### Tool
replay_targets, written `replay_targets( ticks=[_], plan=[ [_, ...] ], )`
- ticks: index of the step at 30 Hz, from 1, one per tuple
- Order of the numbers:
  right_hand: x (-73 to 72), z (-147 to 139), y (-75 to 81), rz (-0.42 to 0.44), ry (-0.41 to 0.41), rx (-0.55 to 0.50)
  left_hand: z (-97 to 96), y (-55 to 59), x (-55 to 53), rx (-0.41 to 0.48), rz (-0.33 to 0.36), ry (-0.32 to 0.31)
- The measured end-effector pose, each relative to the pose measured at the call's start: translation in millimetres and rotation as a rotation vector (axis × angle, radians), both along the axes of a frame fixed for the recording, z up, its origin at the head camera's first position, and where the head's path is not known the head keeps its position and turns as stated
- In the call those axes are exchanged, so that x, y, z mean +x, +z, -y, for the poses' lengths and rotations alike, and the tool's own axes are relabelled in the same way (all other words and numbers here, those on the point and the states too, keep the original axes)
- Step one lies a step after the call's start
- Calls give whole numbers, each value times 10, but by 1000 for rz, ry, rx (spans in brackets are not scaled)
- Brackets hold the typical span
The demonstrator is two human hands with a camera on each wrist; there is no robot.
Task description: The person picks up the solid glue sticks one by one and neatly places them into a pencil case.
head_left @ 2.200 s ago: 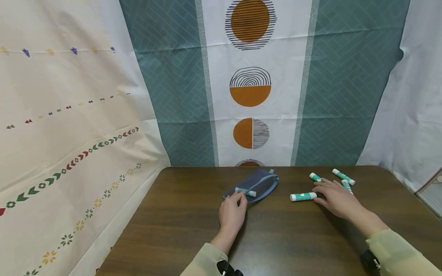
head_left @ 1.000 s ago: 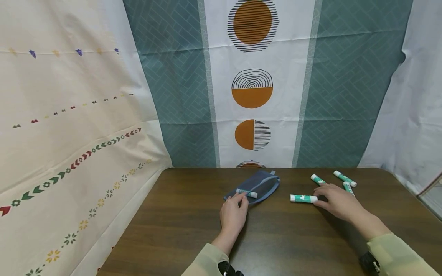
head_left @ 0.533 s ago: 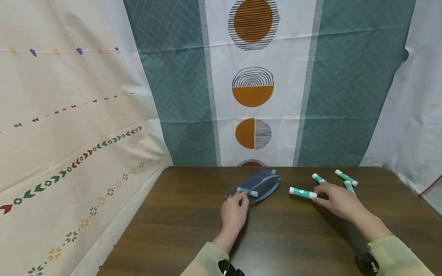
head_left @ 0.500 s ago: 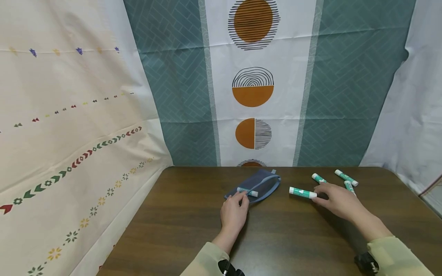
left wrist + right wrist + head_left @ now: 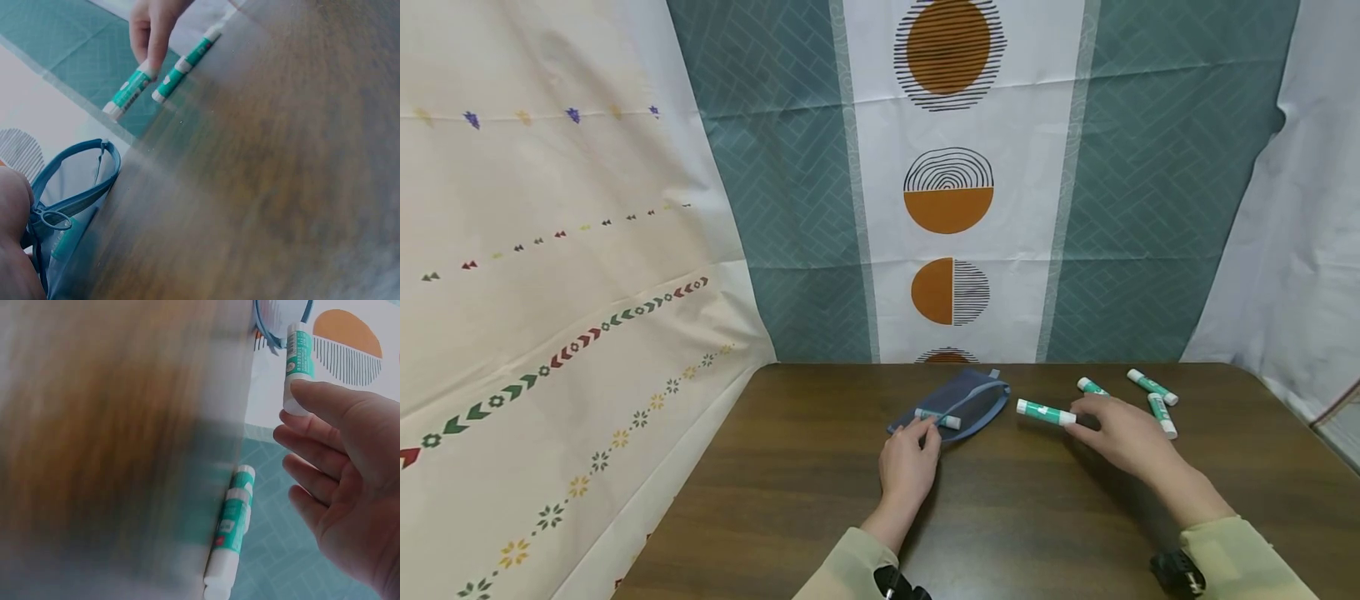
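Observation:
A blue see-through zip pouch (image 5: 942, 390) lies on the table with its mouth gaping. Its edge is pinched by my left hand (image 5: 907, 467). Inside it, one green-and-white glue stick (image 5: 951, 422) shows through. My right hand (image 5: 1122, 435) pinches another glue stick (image 5: 1043, 412) by one end, between thumb and fingers; in the left wrist view it hangs clear of the tabletop. The right wrist view shows this held stick (image 5: 299, 356) pointing toward the pouch's rim (image 5: 265, 331), the other fingers loosely bent below.
Beyond and right of my right hand lie three more glue sticks: one at the fingers' far side (image 5: 1092, 386), one at the back (image 5: 1152, 387) and one nearer (image 5: 1162, 416). The brown wooden table (image 5: 790, 483) ends at hanging patterned cloths (image 5: 797, 250).
My right hand has taken the glue stick off the table and carried it left toward the pouch. The stick on the right is now less covered. My left hand stays at the pouch.

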State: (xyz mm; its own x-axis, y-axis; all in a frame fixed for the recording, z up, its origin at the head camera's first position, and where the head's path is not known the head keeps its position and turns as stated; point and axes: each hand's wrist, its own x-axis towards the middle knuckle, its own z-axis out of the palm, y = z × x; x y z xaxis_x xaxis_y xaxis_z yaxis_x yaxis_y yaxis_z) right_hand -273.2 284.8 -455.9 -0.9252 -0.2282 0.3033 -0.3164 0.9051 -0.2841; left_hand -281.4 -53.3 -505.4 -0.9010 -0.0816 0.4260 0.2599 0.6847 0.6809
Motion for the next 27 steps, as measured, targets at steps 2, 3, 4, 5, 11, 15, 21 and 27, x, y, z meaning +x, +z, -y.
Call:
replay_targets(
  ticks=[2,3,4,5,11,15,21,27],
  plan=[
    [-7,30,-1,1,-8,-3,0,-8,-4,-1,-3,1],
    [-14,44,-2,5,-14,-3,0,-11,-5,-1,-4,2],
    [-20,61,-4,7,-17,-3,-1,-14,-6,-1,-6,3],
    [-26,80,-3,9,-22,-3,-1,-17,-7,-2,-8,4],
    [-65,195,-2,12,-28,-5,-2,-19,0,0,-21,-1],
    [-80,264,1,27,-28,-21,-5,-16,1,7,-22,-6],
    [-105,392,19,93,-47,-63,-12,-16,-3,0,-23,-4],
    [-155,523,14,155,-83,-74,-9,-29,-5,4,-19,-2]
  ],
)
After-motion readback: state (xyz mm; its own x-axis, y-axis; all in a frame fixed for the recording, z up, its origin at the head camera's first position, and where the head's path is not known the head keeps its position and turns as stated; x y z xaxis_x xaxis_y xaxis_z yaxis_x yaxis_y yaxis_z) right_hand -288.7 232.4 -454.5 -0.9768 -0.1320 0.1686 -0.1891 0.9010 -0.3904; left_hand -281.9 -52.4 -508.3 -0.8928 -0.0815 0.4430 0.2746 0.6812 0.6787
